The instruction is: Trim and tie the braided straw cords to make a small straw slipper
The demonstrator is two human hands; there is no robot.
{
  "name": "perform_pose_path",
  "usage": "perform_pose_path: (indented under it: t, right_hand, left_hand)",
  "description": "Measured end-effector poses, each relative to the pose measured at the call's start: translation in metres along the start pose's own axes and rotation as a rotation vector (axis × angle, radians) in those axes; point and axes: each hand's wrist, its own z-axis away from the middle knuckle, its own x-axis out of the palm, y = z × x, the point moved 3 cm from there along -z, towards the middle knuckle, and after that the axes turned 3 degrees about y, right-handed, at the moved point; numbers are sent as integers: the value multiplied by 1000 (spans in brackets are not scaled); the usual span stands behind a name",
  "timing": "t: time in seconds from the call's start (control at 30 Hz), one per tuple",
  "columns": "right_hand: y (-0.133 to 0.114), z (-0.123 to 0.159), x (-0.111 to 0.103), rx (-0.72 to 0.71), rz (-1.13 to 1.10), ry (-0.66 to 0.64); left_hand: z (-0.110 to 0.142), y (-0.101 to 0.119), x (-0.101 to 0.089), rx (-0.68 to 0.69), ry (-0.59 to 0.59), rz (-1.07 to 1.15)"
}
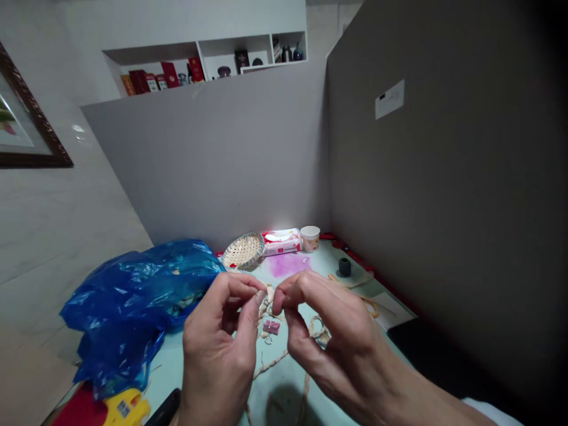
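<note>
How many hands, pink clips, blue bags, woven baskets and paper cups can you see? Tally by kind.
Left hand and right hand: 2
Pink clip: 1
Blue bag: 1
Woven basket: 1
Paper cup: 1
Total: 6

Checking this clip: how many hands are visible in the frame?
2. The left hand is left of the pink clip, and the right hand is to its right. No other hands show.

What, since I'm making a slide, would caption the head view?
Left hand and right hand close together near a pink clip and twisted cord, blue plastic bag at left.
</note>
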Motion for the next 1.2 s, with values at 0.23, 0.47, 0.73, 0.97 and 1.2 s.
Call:
perform_pose_path:
  t: [0.23,0.47,0.73,0.97,1.2]
  right_hand:
    - [7,0,3,119,-93,-39]
    - [19,-2,2,234,-273,-136]
    - [27,-3,1,163,-311,-152]
    - [31,-6,2,247,-540,-49]
    - [27,-11,-6,295,-539,-20]
  left_hand:
    - [-2,-4,0,-222,-77,169]
    - [-4,-9,-1,-220,-27,156]
    - [-5,-12,8,-580,-109,629]
    - [-6,-16,11,-547,-198,673]
    - [-7,-19,9,-405,-228,542]
